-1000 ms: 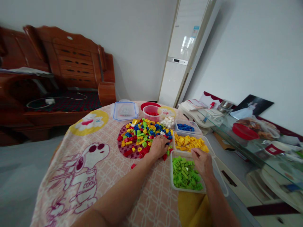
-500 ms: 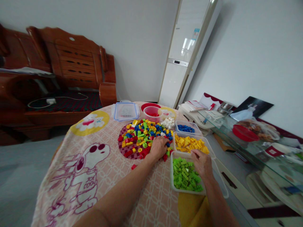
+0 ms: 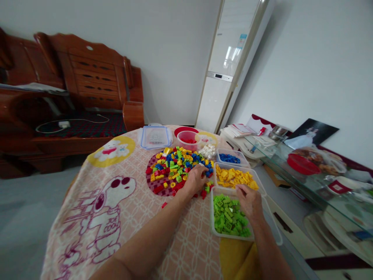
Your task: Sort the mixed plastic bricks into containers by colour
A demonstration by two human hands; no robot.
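Note:
My left hand (image 3: 196,180) reaches into the near right side of a mixed pile of toy building bricks (image 3: 175,165). Its fingers are curled down among the bricks, and whatever they grip is hidden. Over the boundary between two clear plastic boxes hovers my right hand (image 3: 249,200), thumb and fingers pinched together. Any piece in that pinch is too small to make out. Below it, the nearer box (image 3: 213,229) contains green bricks (image 3: 229,214); the box just beyond has yellow bricks (image 3: 233,177).
Blue bricks (image 3: 229,158) fill a smaller box, with white bricks (image 3: 207,151) heaped beside it. A round tub (image 3: 186,144) of red bricks and a blue-edged lid (image 3: 155,137) stand at the back. A cluttered glass shelf (image 3: 291,163) runs along the right.
My left hand has shifted very slightly within the pile, its fingers still curled. The right hand stays pinched in nearly the same place. The view has moved a little.

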